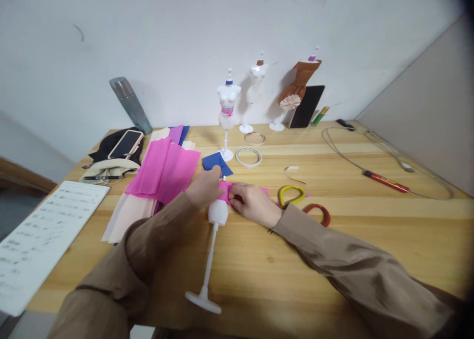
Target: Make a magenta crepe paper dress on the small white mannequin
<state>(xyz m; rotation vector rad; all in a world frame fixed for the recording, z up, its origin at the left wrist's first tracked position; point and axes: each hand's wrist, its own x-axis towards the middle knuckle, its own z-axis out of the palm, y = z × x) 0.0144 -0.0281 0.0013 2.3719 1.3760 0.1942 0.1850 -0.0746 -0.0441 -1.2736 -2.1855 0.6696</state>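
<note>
A small white dress-form mannequin leans away from me, its round base toward the table's front edge. A pink crepe paper strip goes across its torso, with a loose end sticking out to the right behind my fingers. My left hand is closed at the upper left of the torso, holding the mannequin with the paper against it. On the other side my right hand pinches the pink strip between thumb and fingers. Both hands partly hide the chest. Just beyond lies a folded blue paper piece.
Scissors with a yellow handle loop and a red one lie by my right wrist. Left are pink paper sheets, a phone, a bottle and a whiteboard. Behind stand three mannequins, tape rolls and a red glue gun.
</note>
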